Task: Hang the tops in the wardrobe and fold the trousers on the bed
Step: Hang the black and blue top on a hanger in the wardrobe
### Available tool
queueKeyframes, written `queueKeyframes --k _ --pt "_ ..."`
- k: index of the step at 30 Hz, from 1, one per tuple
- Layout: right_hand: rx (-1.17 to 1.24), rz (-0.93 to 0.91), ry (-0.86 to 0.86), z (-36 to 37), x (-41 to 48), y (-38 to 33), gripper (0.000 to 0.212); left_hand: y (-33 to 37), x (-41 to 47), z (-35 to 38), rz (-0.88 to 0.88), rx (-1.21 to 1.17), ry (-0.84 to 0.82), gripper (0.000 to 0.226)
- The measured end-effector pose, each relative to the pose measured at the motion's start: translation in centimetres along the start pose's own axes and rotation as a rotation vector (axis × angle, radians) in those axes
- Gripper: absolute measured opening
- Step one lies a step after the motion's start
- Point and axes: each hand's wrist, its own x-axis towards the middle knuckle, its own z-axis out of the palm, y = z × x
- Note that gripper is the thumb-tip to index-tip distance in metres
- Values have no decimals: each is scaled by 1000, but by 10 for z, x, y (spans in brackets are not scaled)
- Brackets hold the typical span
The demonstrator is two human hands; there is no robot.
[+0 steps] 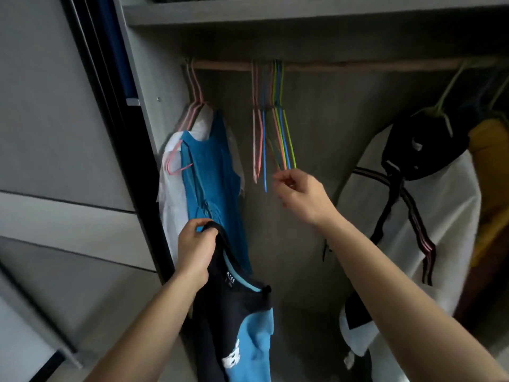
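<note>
My left hand (194, 249) grips the collar of a black and blue T-shirt (239, 323), which hangs down in front of the open wardrobe. My right hand (301, 195) is raised just under a bunch of empty wire hangers (272, 139) in pink, blue and green on the wooden rail (358, 68). Its fingers are loosely curled near the hangers' lower ends, and I cannot tell whether they touch one. A blue sleeveless top (212, 177) hangs on pink hangers at the left end of the rail, over a white garment.
A white top with striped trim (407, 230), a black garment (424, 144) and a yellow garment (490, 172) hang at the right. A grey shelf (275, 12) runs above the rail. The wardrobe's grey side panel (148, 106) and sliding door (55, 133) stand at the left.
</note>
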Motion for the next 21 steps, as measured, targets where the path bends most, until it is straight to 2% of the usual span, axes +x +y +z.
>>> queueKeyframes --k 2,5,8,10,15,19,21 --pt "-179 -112 114 16 38 -21 13 6 31 3 -24 -11 -45 24" --pt "-467 -198 240 42 86 -43 35 17 73 7 -36 -19 -87 27" --pt "-872 -180 300 60 124 -45 52 22 103 7 -23 -2 -130 30" --pt "-1025 -115 264 65 140 -43 49 24 119 5 -7 20 -158 29" --pt "-1046 -71 282 65 149 -27 25 21 152 4 0 37 -219 30" --pt "-1046 -57 337 63 148 -21 34 18 164 5 -7 38 -246 32" --pt "-1049 -115 356 63 145 -16 35 16 166 5 -20 44 -257 32"
